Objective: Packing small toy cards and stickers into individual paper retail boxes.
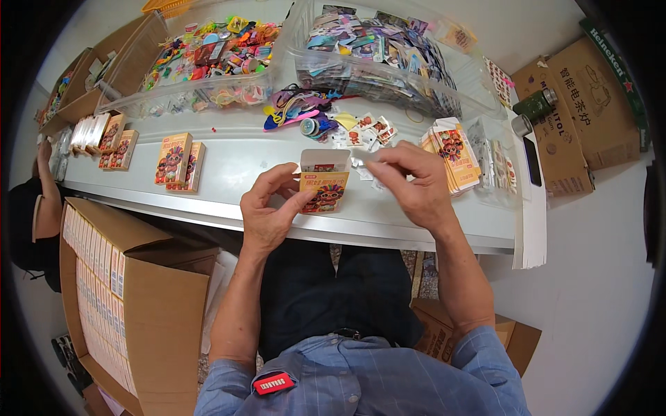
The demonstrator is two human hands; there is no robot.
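My left hand [263, 213] grips a small yellow-orange cardboard box [323, 195] by its left side, thumb across the front. The box is upright, its top flap raised, with cartoon figures printed on its face. Just right of it, my right hand [418, 186] has thumb and fingers pinched together; something small and pale may be between them, too indistinct to name. Behind the hands lie several small white packets with red pictures [366, 132]. Beside these sit a round tin-like toy [309, 127] and a heap of colourful toys [295, 107].
Clear bins of small toys [208, 87] and glossy cards [388, 90] stand at the back. Flat cartons [452, 156] are stacked right; filled boxes [172, 159] stand left. A large carton [149, 305] of boxes is below left. Another person's arm [47, 187] shows far left.
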